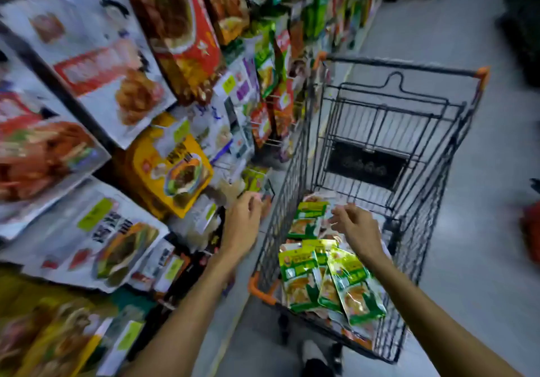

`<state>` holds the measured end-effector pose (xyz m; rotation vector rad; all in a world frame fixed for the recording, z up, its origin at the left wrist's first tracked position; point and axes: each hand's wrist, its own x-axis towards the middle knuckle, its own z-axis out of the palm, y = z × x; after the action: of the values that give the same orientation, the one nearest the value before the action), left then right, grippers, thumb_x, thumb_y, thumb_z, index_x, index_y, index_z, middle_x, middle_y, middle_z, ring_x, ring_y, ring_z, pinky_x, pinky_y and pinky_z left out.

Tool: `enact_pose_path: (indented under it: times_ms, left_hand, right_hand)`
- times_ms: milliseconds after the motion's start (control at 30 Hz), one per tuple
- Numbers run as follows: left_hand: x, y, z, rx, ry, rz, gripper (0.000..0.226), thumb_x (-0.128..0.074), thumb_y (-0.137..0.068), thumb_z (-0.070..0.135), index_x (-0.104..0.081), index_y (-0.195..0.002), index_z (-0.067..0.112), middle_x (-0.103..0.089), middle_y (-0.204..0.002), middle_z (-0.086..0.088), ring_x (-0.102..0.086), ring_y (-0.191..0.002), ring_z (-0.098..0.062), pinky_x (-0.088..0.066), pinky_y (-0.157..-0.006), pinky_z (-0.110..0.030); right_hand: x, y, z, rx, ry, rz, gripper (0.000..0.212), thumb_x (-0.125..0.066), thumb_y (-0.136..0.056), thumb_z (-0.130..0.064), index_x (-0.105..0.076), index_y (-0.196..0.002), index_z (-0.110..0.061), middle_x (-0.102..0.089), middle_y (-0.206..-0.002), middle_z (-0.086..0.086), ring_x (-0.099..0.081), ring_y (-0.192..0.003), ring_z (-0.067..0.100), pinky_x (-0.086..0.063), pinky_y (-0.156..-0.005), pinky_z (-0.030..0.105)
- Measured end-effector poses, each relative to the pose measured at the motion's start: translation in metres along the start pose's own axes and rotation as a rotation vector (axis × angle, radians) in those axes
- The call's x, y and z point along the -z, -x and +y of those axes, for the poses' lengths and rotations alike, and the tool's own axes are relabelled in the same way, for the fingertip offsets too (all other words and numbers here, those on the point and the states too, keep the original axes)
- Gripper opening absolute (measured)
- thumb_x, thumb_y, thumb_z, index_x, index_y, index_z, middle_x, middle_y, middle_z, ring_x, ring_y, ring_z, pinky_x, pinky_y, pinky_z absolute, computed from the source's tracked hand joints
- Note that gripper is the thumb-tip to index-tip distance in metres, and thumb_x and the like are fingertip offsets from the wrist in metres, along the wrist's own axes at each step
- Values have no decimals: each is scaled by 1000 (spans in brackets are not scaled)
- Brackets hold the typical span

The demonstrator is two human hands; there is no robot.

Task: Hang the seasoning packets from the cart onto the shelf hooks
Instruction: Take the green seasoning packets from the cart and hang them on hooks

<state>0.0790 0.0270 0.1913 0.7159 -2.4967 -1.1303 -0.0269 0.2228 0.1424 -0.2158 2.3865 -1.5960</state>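
Head view, blurred by motion: a person stands at a wire cart [292, 178] parked just beside a shelf [67, 97] hung with food packs. Green packets [342, 283] lie heaped in the cart's near end, flat and overlapping, with their long axes running roughly away from the person. The right hand [355, 227] hovers just above them, its grip released, fingers loosely bent and holding nothing that shows. The left hand [242, 223] reaches outside the cart toward the shelf edge; whether its grip grasps anything cannot be told. The right hand is plainly nearer, with packets directly beneath it and toward the person. The hooks are too blurred to pick out.
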Motion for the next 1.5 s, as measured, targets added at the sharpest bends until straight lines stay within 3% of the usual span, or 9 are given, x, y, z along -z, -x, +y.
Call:
enact_pose_path:
  times_ms: [133, 333, 433, 567, 733, 967, 1067, 1233, 1500]
  left_hand:
    - [-94, -11, -41, 158, 15, -256, 25, -44, -101, 15, -61, -108, -2, -61, -79, -21, -57, -74, -38, -33, -59, -37]
    - [-192, -11, -112, 475, -51, -467, 18, -45, -99, 9, -58, -109, 1, -60, -118, -27, -57, -106, -36, -38, -74, -28]
    - [-222, -1, -141, 656, -37, -508, 12, -48, -96, 1, -57, -102, -4, -55, -121, -37, -57, -90, -36, -46, -62, -22]
    - [-247, 13, -170, 846, 45, -521, 30, -53, -94, 0, -55, -123, -8, -58, -122, -28, -61, -74, -25, -40, -45, -21]
    - [-265, 19, -183, 941, 7, -396, 38, -66, -86, 3, -54, -123, 0, -60, -119, -21, -60, -104, -37, -50, -82, -47]
    - [-277, 24, -191, 1027, -98, -266, 36, -75, -77, 6, -62, -111, 0, -66, -110, -23, -65, -99, -38, -56, -79, -46]
    - [-279, 26, -192, 1028, -37, -253, 38, -82, -71, 12, -64, -103, 2, -67, -108, -19, -66, -95, -36, -57, -74, -42]
    - [-277, 27, -194, 1076, 152, -236, 26, -86, -66, 9, -62, -74, 13, -70, -97, -16, -64, -74, -22, -51, -60, -26]
    - [-240, 11, -163, 816, 264, -267, 35, -67, -88, 16, -58, -119, 1, -63, -118, -14, -59, -105, -27, -48, -85, -33]
  right_hand:
    - [13, -15, 90, -197, 105, 41, 29, -49, -100, -13, -67, -88, 6, -70, -82, 21, -67, -75, 33, -54, -76, 54]
    - [1, -27, 202, -412, 400, -49, 30, -50, -99, -20, -63, -86, 4, -63, -80, 21, -59, -76, 31, -28, -58, 32]
    - [-4, -27, 241, -530, 451, -90, 24, -56, -96, -19, -61, -103, 3, -65, -99, 21, -61, -94, 34, -32, -64, 30]
    - [-6, -22, 279, -565, 496, -176, 35, -66, -88, -25, -62, -102, 7, -62, -98, 24, -61, -93, 37, -31, -63, 29]
    - [-9, -21, 296, -652, 612, -176, 38, -73, -84, -22, -57, -108, 4, -58, -110, 23, -56, -103, 38, -42, -79, 37]
    - [-18, -19, 288, -672, 826, -75, 71, -80, -75, -35, -44, -126, 0, -51, -123, 21, -44, -117, 36, -40, -92, 40]
    - [-22, -19, 282, -638, 884, -55, 60, -80, -72, -42, -56, -114, -5, -54, -117, 16, -46, -113, 32, -42, -89, 40]
    - [-28, -21, 275, -574, 587, -104, 37, -82, -74, -25, -64, -98, -2, -66, -95, 17, -62, -84, 29, -53, -71, 38]
    - [-20, -36, 225, -441, 177, -148, 17, -74, -82, -11, -63, -95, -13, -70, -90, 5, -69, -86, 25, -57, -68, 30]
